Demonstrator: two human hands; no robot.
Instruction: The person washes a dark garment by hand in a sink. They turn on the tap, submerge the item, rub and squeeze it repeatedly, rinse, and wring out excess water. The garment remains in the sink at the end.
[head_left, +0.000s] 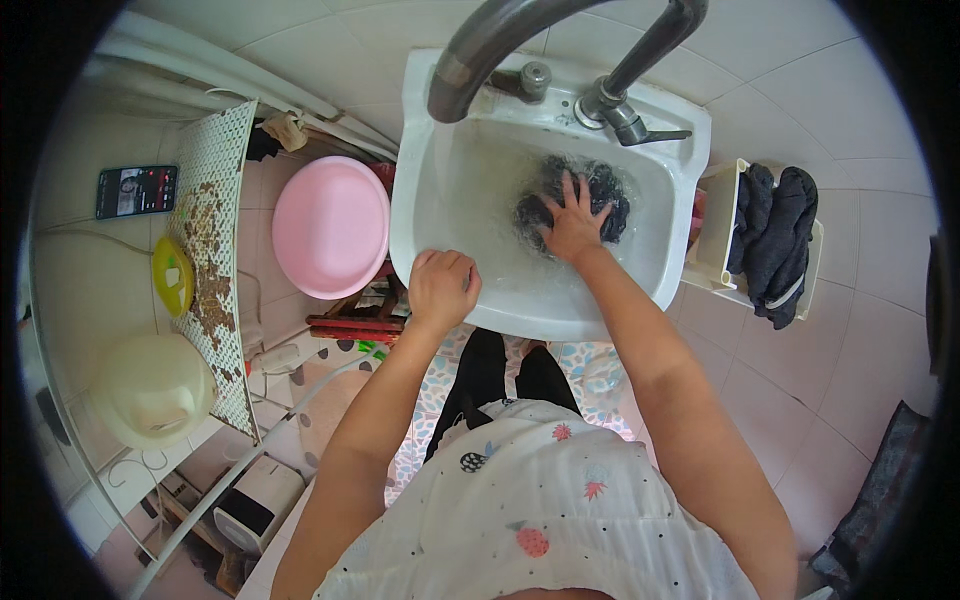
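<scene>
A white ceramic washbasin (480, 300) holds cloudy water in front of me. My right hand (576, 221) lies with fingers spread on a dark wet cloth (611, 199), pressing it in the water. Ripples surround the cloth. My left hand (444, 289) rests on the basin's front left rim with its fingers curled; its palm is hidden. Over the left side of the basin hangs the end of a thick curved spout (454, 86), and water seems to run from it. A lever tap (630, 127) is mounted at the back right.
A pink plastic basin (334, 225) stands left of the washbasin. Beyond it, a rusty perforated shelf (214, 300) carries a yellow soap dish (172, 276), a pale bowl (154, 390) and a phone (136, 192). At right, dark clothing (776, 232) hangs over a cream plastic rack (712, 225).
</scene>
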